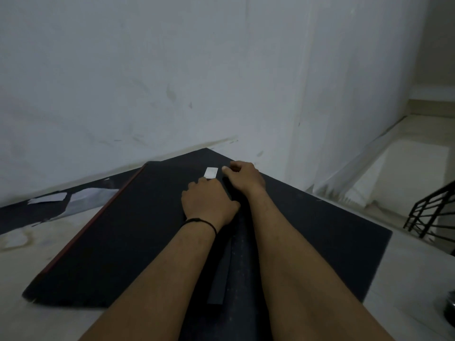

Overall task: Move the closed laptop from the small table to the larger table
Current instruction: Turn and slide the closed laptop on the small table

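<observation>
The closed laptop (pixel 128 232) is black with a red strip along its left edge and a white sticker (pixel 211 173) near its far right corner. It lies flat, its right part on a black tabletop (pixel 320 230). My left hand (pixel 208 205) lies palm down on the lid at the right edge, thumb hooked over the side. My right hand (pixel 243 177) curls its fingers around the laptop's far right corner. A thin black band circles my left wrist. The laptop's near right part is hidden under my forearms.
A white wall (pixel 172 82) stands close behind the tabletop. A pale surface (pixel 37 244) lies left, with white paper scraps (pixel 49 199) on a dark patch. At right are steps (pixel 394 168) going down, a black railing (pixel 430 217) and a dark round object (pixel 450 306).
</observation>
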`<state>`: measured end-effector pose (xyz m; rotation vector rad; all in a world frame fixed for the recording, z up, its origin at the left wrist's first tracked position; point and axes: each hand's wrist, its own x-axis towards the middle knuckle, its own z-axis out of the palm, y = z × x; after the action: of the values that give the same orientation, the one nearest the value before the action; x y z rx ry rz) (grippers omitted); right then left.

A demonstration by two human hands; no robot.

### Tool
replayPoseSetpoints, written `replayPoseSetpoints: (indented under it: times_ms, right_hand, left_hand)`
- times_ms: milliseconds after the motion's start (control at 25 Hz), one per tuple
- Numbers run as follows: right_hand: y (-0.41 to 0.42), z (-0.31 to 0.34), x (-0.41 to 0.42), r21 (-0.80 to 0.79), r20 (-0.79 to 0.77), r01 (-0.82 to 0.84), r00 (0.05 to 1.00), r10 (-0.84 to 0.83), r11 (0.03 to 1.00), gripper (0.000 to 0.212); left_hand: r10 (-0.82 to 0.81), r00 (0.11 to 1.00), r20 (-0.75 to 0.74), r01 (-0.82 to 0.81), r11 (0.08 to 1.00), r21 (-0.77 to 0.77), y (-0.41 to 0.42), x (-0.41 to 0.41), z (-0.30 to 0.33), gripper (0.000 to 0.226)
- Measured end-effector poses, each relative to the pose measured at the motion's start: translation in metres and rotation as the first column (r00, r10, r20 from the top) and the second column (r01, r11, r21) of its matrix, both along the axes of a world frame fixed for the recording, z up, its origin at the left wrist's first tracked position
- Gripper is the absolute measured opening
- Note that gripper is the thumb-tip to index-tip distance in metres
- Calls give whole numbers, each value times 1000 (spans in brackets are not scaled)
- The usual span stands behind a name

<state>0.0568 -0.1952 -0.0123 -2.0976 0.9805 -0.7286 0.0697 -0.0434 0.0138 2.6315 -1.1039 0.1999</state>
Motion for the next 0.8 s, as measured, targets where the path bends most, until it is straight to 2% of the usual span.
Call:
replayPoseSetpoints:
  times_ms: [120, 240, 320, 520, 640, 800]
  right_hand:
    - [-5, 3, 19, -68, -116, -40, 993, 32, 997, 32]
    - [-10, 7, 21, -26, -179, -94, 980, 88, 995, 49]
    - [-9, 8, 15, 27, -146, -103, 984, 106, 994, 57]
    - [10, 3, -9, 9, -55, -35, 998, 36, 999, 44]
    - [29, 2, -33, 6, -49, 16, 999, -15, 1000, 59]
    - [57, -5, -76, -31, -39, 96, 995, -97, 995, 68]
  left_hand:
    - [-7, 1000, -5, 7, 1000, -16, -1, 2, -3, 50]
    - [-25, 999, -39, 25, 1000, -6, 2, 1, -1, 48]
    - [-43, 998, -48, 43, 999, 6, 8, -3, 1, 46]
    - [-82, 996, -24, 84, 992, 95, 27, -19, 6, 49]
    - [-98, 995, 7, 95, 980, 173, 46, -38, 10, 50]
    - [-69, 993, 94, 43, 967, 251, 80, -80, 0, 54]
